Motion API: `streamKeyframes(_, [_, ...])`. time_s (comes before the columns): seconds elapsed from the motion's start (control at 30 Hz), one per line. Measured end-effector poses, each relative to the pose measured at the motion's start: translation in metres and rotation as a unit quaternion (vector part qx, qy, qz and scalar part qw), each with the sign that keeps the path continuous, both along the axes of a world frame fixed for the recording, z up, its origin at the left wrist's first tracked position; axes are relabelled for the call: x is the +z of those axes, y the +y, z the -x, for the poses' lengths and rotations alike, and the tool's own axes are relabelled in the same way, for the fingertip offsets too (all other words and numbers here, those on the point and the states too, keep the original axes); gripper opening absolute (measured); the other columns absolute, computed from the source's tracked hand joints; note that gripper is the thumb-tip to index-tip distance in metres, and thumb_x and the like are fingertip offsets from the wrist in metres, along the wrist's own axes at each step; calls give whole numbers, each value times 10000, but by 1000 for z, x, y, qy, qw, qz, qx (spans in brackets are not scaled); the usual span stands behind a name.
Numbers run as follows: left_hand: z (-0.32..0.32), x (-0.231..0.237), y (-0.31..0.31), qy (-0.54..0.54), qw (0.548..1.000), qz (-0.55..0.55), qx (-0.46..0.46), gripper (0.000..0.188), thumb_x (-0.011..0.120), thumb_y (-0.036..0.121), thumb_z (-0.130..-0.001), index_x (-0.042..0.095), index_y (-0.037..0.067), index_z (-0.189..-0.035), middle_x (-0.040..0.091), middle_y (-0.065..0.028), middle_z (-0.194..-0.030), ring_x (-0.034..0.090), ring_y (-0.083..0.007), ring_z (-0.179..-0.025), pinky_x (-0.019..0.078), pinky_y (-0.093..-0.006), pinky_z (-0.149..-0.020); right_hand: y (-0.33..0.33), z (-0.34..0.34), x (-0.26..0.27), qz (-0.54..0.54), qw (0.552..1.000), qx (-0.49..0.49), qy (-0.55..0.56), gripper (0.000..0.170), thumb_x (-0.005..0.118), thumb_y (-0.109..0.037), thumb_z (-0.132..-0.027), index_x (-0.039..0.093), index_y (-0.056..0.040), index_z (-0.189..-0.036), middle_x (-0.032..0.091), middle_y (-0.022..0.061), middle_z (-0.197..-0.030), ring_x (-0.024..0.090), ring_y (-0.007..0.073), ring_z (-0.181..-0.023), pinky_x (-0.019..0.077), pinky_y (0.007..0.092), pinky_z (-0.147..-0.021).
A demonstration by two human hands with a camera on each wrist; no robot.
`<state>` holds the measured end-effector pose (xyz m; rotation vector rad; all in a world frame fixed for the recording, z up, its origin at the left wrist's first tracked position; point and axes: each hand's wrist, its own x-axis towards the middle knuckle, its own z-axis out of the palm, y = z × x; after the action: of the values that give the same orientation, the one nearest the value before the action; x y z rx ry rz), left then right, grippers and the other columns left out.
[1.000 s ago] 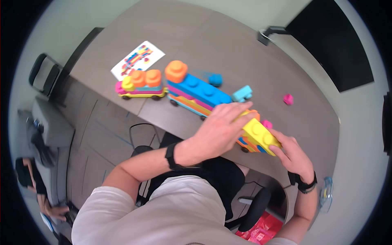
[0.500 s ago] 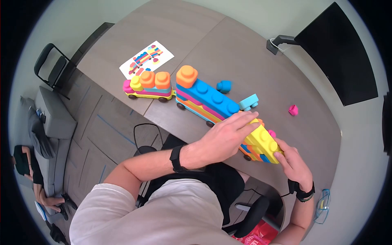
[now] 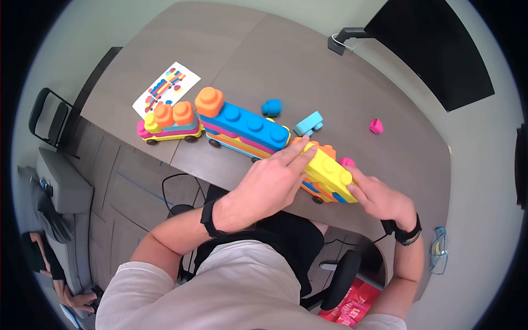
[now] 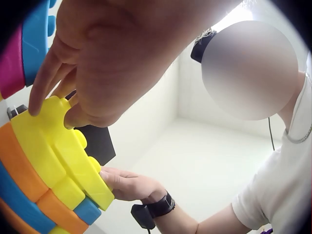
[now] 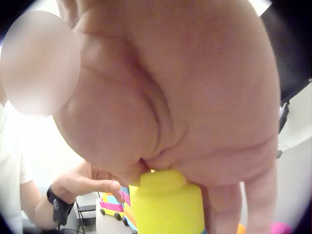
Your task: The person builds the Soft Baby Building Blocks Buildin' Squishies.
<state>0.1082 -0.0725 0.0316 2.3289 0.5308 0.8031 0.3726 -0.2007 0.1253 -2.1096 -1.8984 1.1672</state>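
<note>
A long yellow toy block (image 3: 329, 170) with round studs lies on top of the right-hand toy wagon of stacked orange, blue and yellow blocks. My left hand (image 3: 265, 184) holds its left end, thumb on one side and fingers on the other. At the opposite end, my right hand (image 3: 385, 199) pinches the block between thumb and fingers. Left of my hands stands a longer wagon (image 3: 245, 129) with a blue block and an orange block (image 3: 209, 101) on top. A small toy truck (image 3: 170, 132) with orange and yellow blocks heads the row.
Behind the wagons lie a blue block (image 3: 271, 107), a light-blue block (image 3: 309, 124) and a pink block (image 3: 376, 126). A picture sheet (image 3: 184, 82) rests at the back left. A monitor (image 3: 434, 49) on an arm stands at the back right. The table's front edge runs below my hands.
The head view has shifted, so the table and toys appear farther left and, since half a second ago, the wagons higher. Both hands stay on the yellow block's ends.
</note>
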Motion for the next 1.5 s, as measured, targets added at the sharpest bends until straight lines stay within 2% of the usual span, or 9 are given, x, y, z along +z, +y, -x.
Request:
streamKeyframes(0.13, [5,5,7,7,1000,15,-15,523,794,93,-987,666,45,-1493,625,-218,-1611,726,-433,-1268,634,-472,-1038,31,-41,-10,56,988,141,8,549,515,-450,-1206,597,13,-1489,783,263,-1184,766,430,-1088,585,503,-1000])
streamKeyframes(0.23, [8,8,13,10,999,27,-35,522,804,108,-984,677,66,-1488,639,-194,-1608,737,-426,-1245,637,-469,-1017,87,-81,-35,88,975,39,200,637,470,-567,-1211,729,-9,-1376,786,91,-1259,739,210,-1097,600,440,-1029])
streamKeyframes(0.33, [8,10,14,14,999,24,-39,523,811,125,-981,685,90,-1488,647,-163,-1610,758,-415,-1189,644,-466,-980,120,-67,-82,-299,947,68,-101,463,702,-302,-1110,650,-50,-1494,708,176,-1442,697,341,-1271,576,478,-1092])
streamKeyframes(0.43, [11,13,15,29,999,1,-36,519,799,150,-983,688,92,-1487,643,-138,-1617,779,-395,-1114,653,-473,-894,146,-47,-123,-384,875,180,-234,600,794,-180,-972,605,-76,-1532,642,183,-1538,613,398,-1397,546,501,-1132])
streamKeyframes(0.63, [12,9,15,56,998,-35,-21,523,823,181,-981,698,158,-1488,644,-61,-1632,806,-345,-981,661,-442,-811,172,-41,-137,-170,918,169,-317,566,784,-191,-949,623,-84,-1482,682,161,-1443,591,336,-1448,520,523,-1152])
streamKeyframes(0.83, [13,8,14,54,997,-41,-28,518,817,173,-982,697,173,-1486,650,-51,-1628,810,-337,-970,663,-436,-803,137,-50,-91,-408,904,15,-130,651,719,-200,-918,514,-42,-1515,717,254,-1288,723,461,-1147,584,534,-1023])
streamKeyframes(1.07, [14,7,14,55,997,-55,-23,512,812,196,-990,695,180,-1488,650,-53,-1631,816,-329,-954,660,-435,-790,59,-6,16,-235,970,-37,54,464,874,-206,-900,714,14,-1275,783,105,-1146,734,172,-1031,593,352,-929])
streamKeyframes(1.2, [15,8,14,61,997,-51,-23,510,810,204,-996,693,180,-1492,647,-55,-1634,816,-325,-912,656,-436,-778,33,18,10,-198,978,58,27,466,821,-273,-966,711,62,-1271,782,279,-1001,792,442,-946,628,436,-860])
streamKeyframes(1.5, [14,4,10,57,997,-57,-18,526,809,194,-997,679,162,-1506,652,-61,-1632,810,-255,-793,652,-415,-760,25,36,-10,-158,981,34,-110,515,772,-373,-1027,647,48,-1297,776,253,-950,767,487,-902,625,486,-814])
